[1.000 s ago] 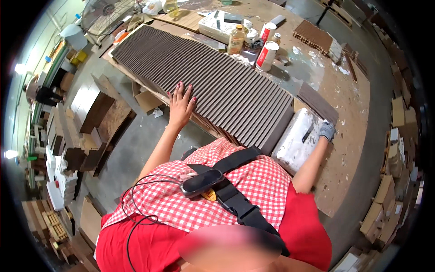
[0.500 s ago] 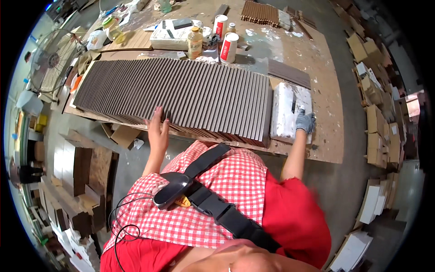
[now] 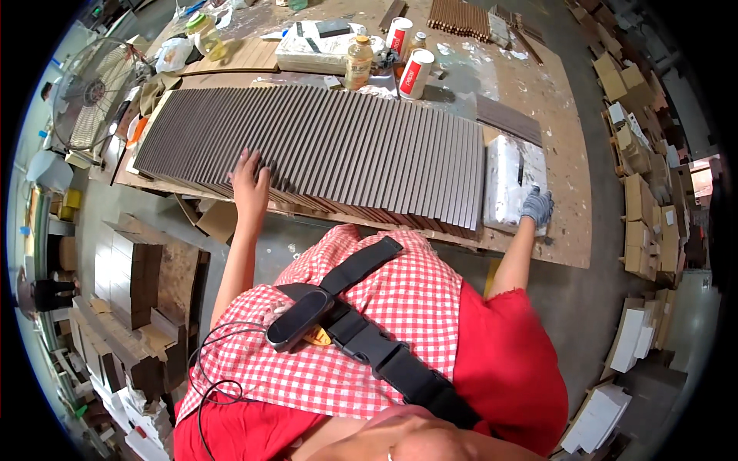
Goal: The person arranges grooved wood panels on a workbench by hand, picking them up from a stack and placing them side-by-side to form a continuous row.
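A long row of narrow brown-grey strips (image 3: 330,146), packed side by side, lies across the worktable. My bare left hand (image 3: 250,183) is at the row's near edge, left of the middle, with its fingers stretched out and apart over the strips. At the row's right end sits a white wrapped block (image 3: 503,180), scuffed with dark marks. My right hand (image 3: 536,207), in a grey glove, grips this block at its near right corner; some of its fingers are hidden.
Behind the row stand red-and-white cups (image 3: 416,74), a yellow-capped bottle (image 3: 358,63) and another white block (image 3: 311,58). A flat brown board (image 3: 507,119) lies behind the right end. A fan (image 3: 94,92) stands at the left. Cartons (image 3: 642,207) line the right side.
My left hand has moved left along the row and a little farther over the strips. My right hand stays at the white block's near right corner. The whole view has shifted slightly.
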`<state>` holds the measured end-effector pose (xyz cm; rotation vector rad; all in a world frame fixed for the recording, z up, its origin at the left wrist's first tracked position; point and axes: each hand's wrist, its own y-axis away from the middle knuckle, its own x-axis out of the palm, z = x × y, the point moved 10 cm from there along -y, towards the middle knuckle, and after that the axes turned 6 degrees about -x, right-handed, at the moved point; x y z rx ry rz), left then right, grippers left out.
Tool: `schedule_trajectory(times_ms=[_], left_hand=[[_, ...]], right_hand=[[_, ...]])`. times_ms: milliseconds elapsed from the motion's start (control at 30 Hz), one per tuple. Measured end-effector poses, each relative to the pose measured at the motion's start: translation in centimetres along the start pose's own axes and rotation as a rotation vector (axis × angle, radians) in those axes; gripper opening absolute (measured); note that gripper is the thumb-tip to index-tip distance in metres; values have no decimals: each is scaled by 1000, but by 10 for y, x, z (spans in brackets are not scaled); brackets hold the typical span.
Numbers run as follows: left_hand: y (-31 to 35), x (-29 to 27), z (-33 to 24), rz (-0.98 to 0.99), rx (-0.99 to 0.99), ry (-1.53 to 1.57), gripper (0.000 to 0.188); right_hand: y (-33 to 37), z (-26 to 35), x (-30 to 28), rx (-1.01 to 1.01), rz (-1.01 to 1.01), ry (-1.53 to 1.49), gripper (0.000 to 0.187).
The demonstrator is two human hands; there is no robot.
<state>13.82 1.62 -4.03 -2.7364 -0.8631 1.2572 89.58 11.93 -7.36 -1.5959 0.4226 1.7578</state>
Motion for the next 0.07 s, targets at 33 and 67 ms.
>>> schedule_trajectory(times_ms=[33, 67], left_hand=[[-12, 0, 8, -32, -24, -30, 43], [-29, 3, 14, -33, -43, -91, 47]], right_hand=[[1, 2, -1, 3, 6, -8, 65], [1, 1, -1, 9, 9, -16, 65]])
